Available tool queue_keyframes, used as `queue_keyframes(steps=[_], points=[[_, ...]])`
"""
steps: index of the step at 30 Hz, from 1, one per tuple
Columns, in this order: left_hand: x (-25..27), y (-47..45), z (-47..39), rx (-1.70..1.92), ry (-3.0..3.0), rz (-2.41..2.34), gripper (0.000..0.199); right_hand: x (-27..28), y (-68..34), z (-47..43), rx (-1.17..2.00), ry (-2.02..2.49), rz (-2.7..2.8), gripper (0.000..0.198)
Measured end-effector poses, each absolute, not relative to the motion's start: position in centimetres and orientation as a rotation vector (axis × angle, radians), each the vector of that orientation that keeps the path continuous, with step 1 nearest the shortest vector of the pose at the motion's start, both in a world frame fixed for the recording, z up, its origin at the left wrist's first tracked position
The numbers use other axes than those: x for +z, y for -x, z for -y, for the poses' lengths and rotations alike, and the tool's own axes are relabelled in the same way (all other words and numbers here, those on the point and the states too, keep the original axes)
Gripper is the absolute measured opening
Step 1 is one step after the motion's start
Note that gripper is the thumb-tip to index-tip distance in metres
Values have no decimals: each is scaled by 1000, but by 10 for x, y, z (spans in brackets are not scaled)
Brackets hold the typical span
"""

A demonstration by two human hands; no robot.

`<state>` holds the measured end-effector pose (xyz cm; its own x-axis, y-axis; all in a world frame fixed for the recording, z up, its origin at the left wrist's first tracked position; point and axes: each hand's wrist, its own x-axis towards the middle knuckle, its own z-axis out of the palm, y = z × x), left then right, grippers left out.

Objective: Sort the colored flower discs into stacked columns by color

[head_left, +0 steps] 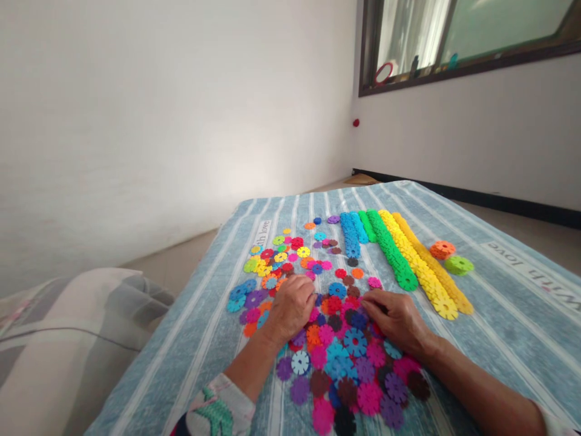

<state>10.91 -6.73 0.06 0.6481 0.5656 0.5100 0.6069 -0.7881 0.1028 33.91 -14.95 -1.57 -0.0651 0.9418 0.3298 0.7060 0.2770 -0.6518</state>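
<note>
A loose heap of flat, notched plastic discs (356, 342) in many colours spreads over the cloth. At its left side rests my left hand (294, 306), fingers curled closed over the discs; whatever is in them is hidden. My right hand (399, 318) lies along the heap's right side, thumb and fingers pinched low among pink and dark discs; I cannot make out what they hold. Beyond it run overlapping rows of discs sorted by colour: a blue row (349, 235), a green row (391, 251), a yellow row (420, 266) and a darker yellow row (433, 261).
A small orange stack (442, 249) and a lime stack (459, 264) of discs sit right of the rows. Striped blue cloth (508, 315) covers the table. Checked fabric (68, 339) bulges at the lower left. White walls (181, 109) and a window (476, 36) stand behind.
</note>
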Motion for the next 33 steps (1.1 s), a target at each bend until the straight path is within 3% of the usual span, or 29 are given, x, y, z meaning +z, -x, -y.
queue_keyframes(steps=[9, 14, 28, 33], points=[[5, -113, 73, -931, 2791, 995, 8, -20, -341, 149, 440, 1495, 1834, 27], [9, -122, 88, -775, 2973, 828, 25, -21, -340, 150, 464, 1497, 1816, 26], [-3, -119, 87, -747, 2873, 990, 9, -28, -342, 151, 473, 1475, 1840, 28], [4, -112, 83, -729, 2696, 1323, 4, -29, -341, 151, 476, 1471, 1843, 29]])
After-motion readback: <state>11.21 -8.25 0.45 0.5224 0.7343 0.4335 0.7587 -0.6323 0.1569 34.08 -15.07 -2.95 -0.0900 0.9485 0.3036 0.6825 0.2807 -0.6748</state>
